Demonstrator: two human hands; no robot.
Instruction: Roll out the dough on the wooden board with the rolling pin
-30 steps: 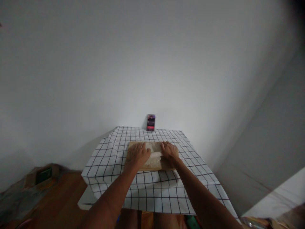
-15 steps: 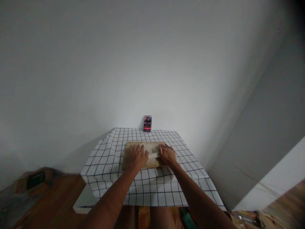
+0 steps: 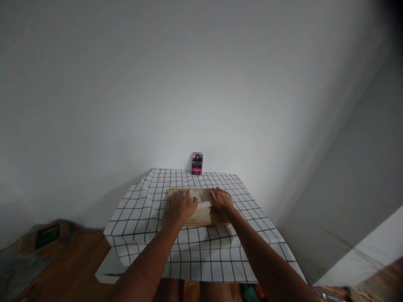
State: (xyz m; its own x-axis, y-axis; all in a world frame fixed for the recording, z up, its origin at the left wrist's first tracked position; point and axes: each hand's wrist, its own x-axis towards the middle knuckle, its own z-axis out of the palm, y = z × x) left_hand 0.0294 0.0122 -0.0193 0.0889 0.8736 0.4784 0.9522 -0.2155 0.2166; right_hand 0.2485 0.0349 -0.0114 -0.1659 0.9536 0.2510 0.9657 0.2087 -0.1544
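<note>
A wooden board (image 3: 201, 220) lies on the checked cloth, its surface dusted whitish. Across it runs a pale cylinder-shaped roll (image 3: 204, 204); whether it is dough or a rolling pin I cannot tell. My left hand (image 3: 184, 204) rests palm down over the left part of the roll, fingers stretched forward and thumb pointing inward. On the right part lies my right hand (image 3: 222, 199), likewise palm down with its fingers extended. Between the two thumbs a short stretch of the roll shows; its ends are hidden under my hands.
A white cloth with black grid lines (image 3: 135, 214) covers the table. At its back edge a small dark upright thing, blurred out (image 3: 197, 163), leans against the white wall (image 3: 201, 84). A brown box (image 3: 52, 237) stands on the floor at the left.
Both hands stay on the roll, with only a slight shift over the board. The view has tilted a little, so the table's front edge sits lower.
</note>
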